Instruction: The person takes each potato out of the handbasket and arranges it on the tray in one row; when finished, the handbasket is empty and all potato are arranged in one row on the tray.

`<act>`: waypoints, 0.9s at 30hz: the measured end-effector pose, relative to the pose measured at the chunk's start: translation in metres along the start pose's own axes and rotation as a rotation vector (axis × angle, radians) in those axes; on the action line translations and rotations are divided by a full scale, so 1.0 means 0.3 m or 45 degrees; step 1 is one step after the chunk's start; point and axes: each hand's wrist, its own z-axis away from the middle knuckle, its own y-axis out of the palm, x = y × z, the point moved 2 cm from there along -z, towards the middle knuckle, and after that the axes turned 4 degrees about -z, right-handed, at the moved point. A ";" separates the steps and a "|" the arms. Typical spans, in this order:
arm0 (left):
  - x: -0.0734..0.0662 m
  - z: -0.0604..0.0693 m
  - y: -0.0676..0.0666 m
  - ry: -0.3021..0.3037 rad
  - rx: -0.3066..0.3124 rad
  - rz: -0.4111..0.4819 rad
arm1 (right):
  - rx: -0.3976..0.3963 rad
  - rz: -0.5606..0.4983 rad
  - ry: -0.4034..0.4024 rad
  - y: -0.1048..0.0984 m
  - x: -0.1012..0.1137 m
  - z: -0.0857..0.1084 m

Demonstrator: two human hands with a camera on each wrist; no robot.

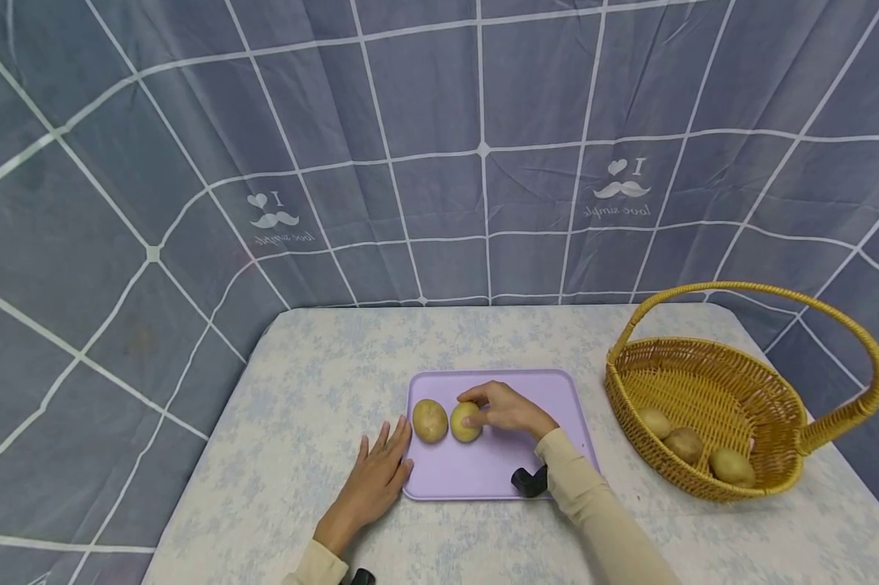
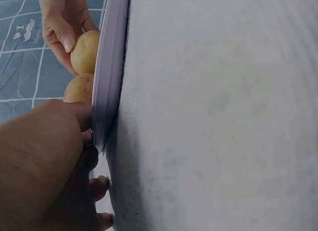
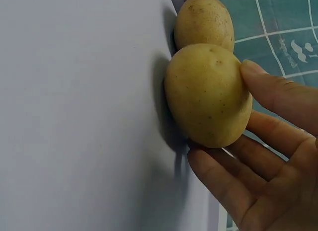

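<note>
On the lilac tray (image 1: 469, 475) two potatoes sit side by side. My right hand (image 1: 510, 409) grips the yellower potato (image 1: 465, 426); in the right wrist view its thumb (image 3: 278, 94) lies against one side and the fingers reach round the other. The browner potato (image 1: 430, 421) lies just left of it, near the tray's left edge. My left hand (image 1: 374, 481) rests with straight fingers on the cloth, fingertips and thumb at that left edge. In the left wrist view, part of the browner potato (image 2: 78, 88) is hidden behind the left hand.
A wicker basket (image 1: 710, 353) with a tall arched handle stands right of the tray, holding several potatoes (image 1: 684, 444). A pale floral cloth (image 1: 315, 366) covers the table. Behind hangs a blue-grey checked curtain (image 1: 432, 203).
</note>
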 end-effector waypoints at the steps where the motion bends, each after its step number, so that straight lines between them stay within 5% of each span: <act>1: -0.001 0.000 -0.001 0.001 0.000 -0.001 | 0.000 0.017 0.001 0.000 0.002 -0.001; 10: -0.007 0.000 -0.004 -0.007 0.008 0.009 | 0.008 0.104 -0.029 -0.001 0.005 0.002; 15: -0.010 -0.001 0.000 -0.001 0.002 0.018 | -0.012 0.036 -0.061 -0.042 0.031 0.055; 21: -0.010 0.002 0.001 -0.005 -0.004 0.021 | -0.227 -0.032 -0.106 -0.195 0.063 0.216; 27: -0.003 0.001 0.001 -0.001 -0.010 0.014 | -0.486 -0.033 -0.111 -0.388 0.080 0.462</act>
